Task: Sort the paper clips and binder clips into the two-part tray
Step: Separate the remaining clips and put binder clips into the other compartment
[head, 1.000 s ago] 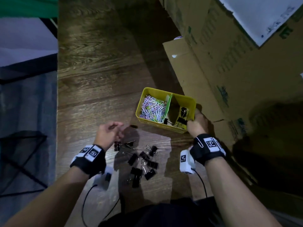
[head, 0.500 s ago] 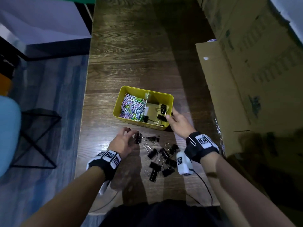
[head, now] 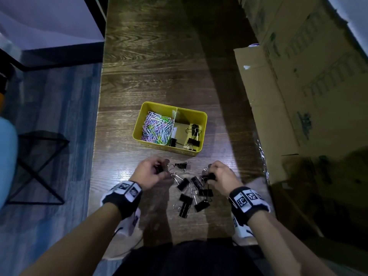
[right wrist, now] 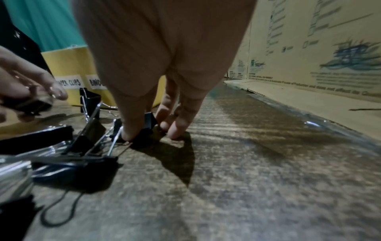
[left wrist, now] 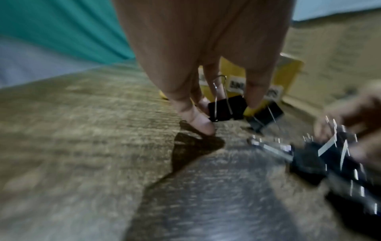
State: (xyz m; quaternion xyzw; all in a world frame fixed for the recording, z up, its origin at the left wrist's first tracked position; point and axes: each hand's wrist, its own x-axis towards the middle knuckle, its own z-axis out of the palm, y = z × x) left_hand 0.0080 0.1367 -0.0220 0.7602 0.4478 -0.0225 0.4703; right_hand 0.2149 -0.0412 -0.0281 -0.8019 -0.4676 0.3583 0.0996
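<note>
1. Two hands are working at once. The left hand (head: pixel 148 173) is pinching one binder clip (left wrist: pixel 227 108) between thumb and fingers (left wrist: pixel 199 120), its wire handle sticking up toward the palm, lifted just off the desk (head: pixel 151 62).
2. The right hand (head: pixel 221 177) is closing its fingers (right wrist: pixel 129 130) round another black clip (right wrist: pixel 149 121) that's sitting on the wood at the right edge of the pile. It looks gripped, but I'd guess not lifted yet.
3. The loose pile of binder clips (head: pixel 191 193) is lying between the two wrists, so either hand is reaching it easily.
4. The bit that matters: the yellow tray (head: pixel 204 124) is sitting straight ahead of both hands, just beyond the pile. Its right compartment is holding a few binder clips, and the left one is holding the paper clips (head: pixel 156 127).
5. The right hand is lining up nearer the binder half. The left hand's clip is needing to cross over the paper clip side, I reckon, so watch it isn't dropping short.
</note>
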